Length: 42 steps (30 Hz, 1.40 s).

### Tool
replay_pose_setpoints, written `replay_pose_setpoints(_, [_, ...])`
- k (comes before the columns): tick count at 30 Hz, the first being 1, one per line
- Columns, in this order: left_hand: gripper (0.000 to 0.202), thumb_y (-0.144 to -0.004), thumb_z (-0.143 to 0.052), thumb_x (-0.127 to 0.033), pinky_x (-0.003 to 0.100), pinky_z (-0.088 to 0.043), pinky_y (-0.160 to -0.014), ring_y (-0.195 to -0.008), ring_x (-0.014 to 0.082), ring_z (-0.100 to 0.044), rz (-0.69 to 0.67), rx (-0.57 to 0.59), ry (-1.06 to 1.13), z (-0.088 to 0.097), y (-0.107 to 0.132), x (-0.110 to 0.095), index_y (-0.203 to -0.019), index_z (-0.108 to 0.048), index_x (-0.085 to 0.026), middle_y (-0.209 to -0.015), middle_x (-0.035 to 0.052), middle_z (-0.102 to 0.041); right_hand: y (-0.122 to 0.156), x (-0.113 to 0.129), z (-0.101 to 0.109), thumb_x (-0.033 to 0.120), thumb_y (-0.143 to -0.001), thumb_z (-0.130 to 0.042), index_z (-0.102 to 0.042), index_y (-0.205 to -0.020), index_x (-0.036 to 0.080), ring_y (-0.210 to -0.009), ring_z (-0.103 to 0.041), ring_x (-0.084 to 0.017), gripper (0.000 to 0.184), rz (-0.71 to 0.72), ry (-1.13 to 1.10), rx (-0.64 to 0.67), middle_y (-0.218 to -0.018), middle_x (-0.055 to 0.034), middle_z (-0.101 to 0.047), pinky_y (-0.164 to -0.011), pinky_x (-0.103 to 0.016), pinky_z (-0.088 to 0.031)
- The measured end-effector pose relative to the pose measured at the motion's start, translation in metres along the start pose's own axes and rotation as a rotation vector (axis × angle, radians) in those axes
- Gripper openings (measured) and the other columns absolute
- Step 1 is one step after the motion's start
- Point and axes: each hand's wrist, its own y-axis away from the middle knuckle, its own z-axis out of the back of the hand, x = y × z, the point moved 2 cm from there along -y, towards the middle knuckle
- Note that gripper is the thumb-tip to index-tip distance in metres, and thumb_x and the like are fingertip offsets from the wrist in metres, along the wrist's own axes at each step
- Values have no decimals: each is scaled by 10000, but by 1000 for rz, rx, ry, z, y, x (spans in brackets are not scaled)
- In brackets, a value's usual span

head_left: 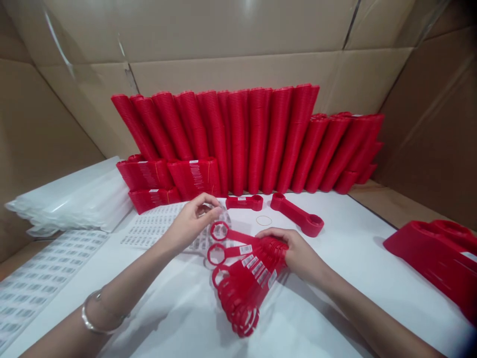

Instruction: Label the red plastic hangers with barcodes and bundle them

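Note:
My right hand grips a fan of flat red plastic pieces with ring-shaped ends. Several of them carry a small white barcode label on the shaft; the topmost bar shows none. My left hand is pinched at the curled-up edge of a barcode label sheet, just left of the fan's upper rings. Whether a single label is between its fingertips cannot be made out. Part of the sheet is hidden behind my left hand and the fan.
Tall stacks of red pieces line the back cardboard wall. Banded bundles stand at left. Two small red stacks and a rubber band lie ahead. Plastic bags and another label sheet are left; red stacks right.

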Motion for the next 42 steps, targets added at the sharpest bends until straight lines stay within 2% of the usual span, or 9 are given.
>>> replay_pose_setpoints(6, [144,-796,-508,-315,270,-457,-690,-838,150,-522,-78,-49,-219,1,3,1,-819,-518,-173,-957,40,-479,1,0,3,163,-712,-544,-638,-966,170,-835,-628,-221,272,22,-27,-110,-941,-61,-663,-710,-325,-514])
replay_pose_setpoints(11, [162,-827,-451,-332,295,-472,-714,-829,141,-549,39,7,-2,-3,-3,22,-813,-422,-174,-944,31,-520,0,1,5,194,-717,-549,-625,-998,159,-861,-628,-234,293,6,-8,-161,-976,-75,-661,-712,-339,-523])
replay_pose_setpoints(16, [209,-814,-484,-329,296,-467,-748,-872,134,-549,37,-47,62,-5,0,17,-955,-409,-194,-1014,41,-506,0,4,11,191,-705,-559,-633,-978,157,-902,-615,-249,285,20,23,-260,-1053,-92,-639,-714,-344,-522])
replay_pose_setpoints(22, [402,-827,-488,-214,320,-457,-780,-823,135,-552,-201,-112,-248,-17,12,11,-1190,-316,-235,-852,10,-539,3,10,10,150,-694,-541,-612,-981,164,-840,-629,-236,297,72,-51,-334,-955,-72,-666,-629,-311,-528])
replay_pose_setpoints(27, [429,-831,-461,-99,300,-460,-753,-863,133,-529,-638,-104,-576,-20,17,17,-1197,-309,-261,-987,47,-516,7,12,10,102,-679,-515,-614,-980,180,-864,-614,-220,326,181,1,-421,-987,-53,-651,-663,-304,-516])
replay_pose_setpoints(30, [458,-813,-476,-62,295,-470,-722,-872,144,-525,-799,-75,-623,-19,19,20,-1187,-307,-266,-986,59,-515,9,12,11,71,-672,-487,-623,-965,189,-891,-595,-209,344,270,94,-468,-995,-42,-640,-717,-307,-494])
replay_pose_setpoints(38, [422,-791,-510,-68,262,-457,-610,-695,124,-524,-894,-140,-602,-14,20,24,-1131,-346,-256,-800,13,-549,13,17,10,92,-702,-497,-621,-955,219,-965,-560,-215,309,396,253,-546,-1006,-36,-627,-833,-334,-441])
replay_pose_setpoints(40, [357,-792,-523,-102,279,-457,-636,-720,136,-533,-884,-113,-641,-13,20,20,-1092,-387,-240,-803,19,-560,12,16,11,78,-691,-486,-619,-966,219,-964,-561,-219,337,380,279,-527,-1018,-37,-626,-822,-341,-448])
replay_pose_setpoints(42, [261,-786,-551,-145,301,-458,-691,-783,150,-539,-842,-178,-598,-14,23,10,-1013,-449,-225,-840,30,-558,10,13,11,53,-670,-464,-616,-977,213,-957,-563,-222,378,352,299,-486,-1020,-43,-626,-807,-349,-456])
